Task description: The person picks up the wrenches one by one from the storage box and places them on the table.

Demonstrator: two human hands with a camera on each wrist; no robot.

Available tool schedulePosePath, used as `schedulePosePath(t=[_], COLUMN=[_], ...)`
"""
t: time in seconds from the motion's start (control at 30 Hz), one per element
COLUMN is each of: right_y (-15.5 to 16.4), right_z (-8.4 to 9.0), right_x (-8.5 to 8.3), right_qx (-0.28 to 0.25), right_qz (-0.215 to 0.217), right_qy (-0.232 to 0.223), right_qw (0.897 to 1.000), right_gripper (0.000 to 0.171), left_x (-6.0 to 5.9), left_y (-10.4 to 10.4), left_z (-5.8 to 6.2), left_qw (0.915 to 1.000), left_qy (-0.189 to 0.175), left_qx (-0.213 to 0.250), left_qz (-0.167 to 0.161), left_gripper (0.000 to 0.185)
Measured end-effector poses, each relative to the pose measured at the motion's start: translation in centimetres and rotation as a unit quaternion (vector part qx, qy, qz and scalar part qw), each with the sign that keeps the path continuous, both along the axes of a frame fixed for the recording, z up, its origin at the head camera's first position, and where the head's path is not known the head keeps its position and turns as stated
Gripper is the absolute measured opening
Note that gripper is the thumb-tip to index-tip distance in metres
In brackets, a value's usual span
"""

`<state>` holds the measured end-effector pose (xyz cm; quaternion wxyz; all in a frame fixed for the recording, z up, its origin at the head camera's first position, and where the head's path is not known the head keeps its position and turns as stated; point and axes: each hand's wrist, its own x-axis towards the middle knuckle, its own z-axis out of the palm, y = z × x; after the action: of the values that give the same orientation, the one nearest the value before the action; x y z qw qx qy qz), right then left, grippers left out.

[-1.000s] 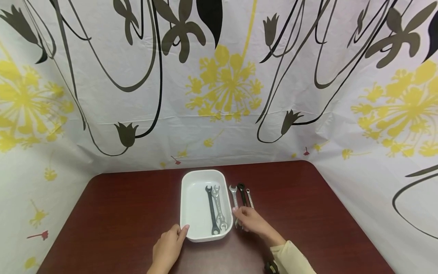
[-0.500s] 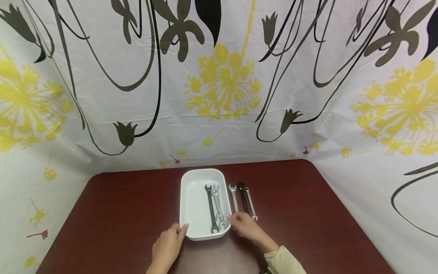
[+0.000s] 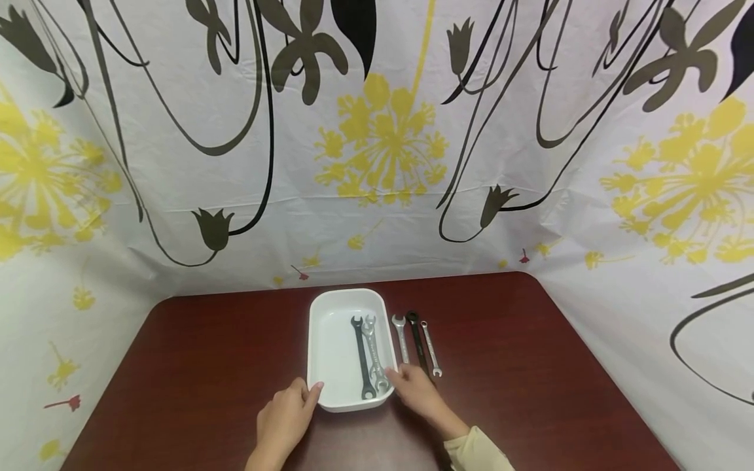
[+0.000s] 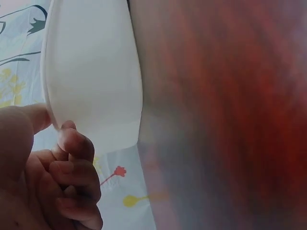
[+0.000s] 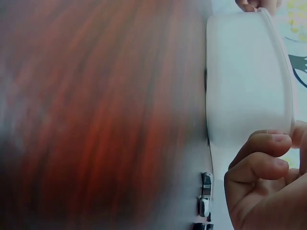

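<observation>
A white rectangular tray (image 3: pixel 331 356) lies on the table. Inside it are a dark combination wrench (image 3: pixel 362 360) and silver wrenchwork (image 3: pixel 374 350) side by side, open jaws at the far end. My left hand (image 3: pixel 284 418) pinches the rim at the near left corner, thumb over the edge; the left wrist view shows the other fingers curled below. At the near right corner my right hand (image 3: pixel 419 398) pinches the rim between thumb and index finger. Right of the tray lie a silver wrench (image 3: pixel 402 340), a black wrench (image 3: pixel 418 340) and a small silver wrench (image 3: pixel 432 350); my right hand partly covers the first two.
The dark red wooden table (image 3: pixel 224 366) has rounded far corners. A white sheet (image 3: pixel 377 248) with flower prints hangs behind and at both sides. In the right wrist view, wrench ends (image 5: pixel 205 206) show at the table's surface beside my hand.
My right hand has left the wrenches beside the tray and moved left onto the tray's rim. The small silver wrench is now uncovered. My left hand stays at its corner.
</observation>
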<state>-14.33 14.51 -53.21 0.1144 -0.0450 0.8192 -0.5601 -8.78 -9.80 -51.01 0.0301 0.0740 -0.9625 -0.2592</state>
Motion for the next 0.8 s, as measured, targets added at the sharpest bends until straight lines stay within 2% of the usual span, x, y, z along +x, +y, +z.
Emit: schedulePosePath(t=[0.17, 0.37, 0.57, 0.8], right_y=[0.0, -0.2, -0.4, -0.2], right_z=[-0.4, -0.5, -0.5, -0.6], right_x=[0.0, 0.1, 0.2, 0.2], right_qx=[0.016, 0.016, 0.017, 0.026], right_qz=[0.003, 0.007, 0.002, -0.006], right_qy=[0.009, 0.023, 0.027, 0.029], right_qw=[1.000, 1.000, 0.999, 0.999], right_gripper=[0.035, 0.034, 0.035, 0.036], left_x=[-0.7, -2.5, -4.3, -5.9], left_y=[-0.2, 0.8, 2.7, 4.6], left_z=[0.9, 2.4, 3.4, 2.9], left_qw=[0.9993, 0.9975, 0.9979, 0.9962], left_qy=[0.032, 0.070, 0.061, 0.044], left_qx=[-0.017, -0.009, 0.012, 0.070], left_qz=[0.005, -0.004, -0.020, -0.029], left_gripper=[0.034, 0.029, 0.028, 0.026])
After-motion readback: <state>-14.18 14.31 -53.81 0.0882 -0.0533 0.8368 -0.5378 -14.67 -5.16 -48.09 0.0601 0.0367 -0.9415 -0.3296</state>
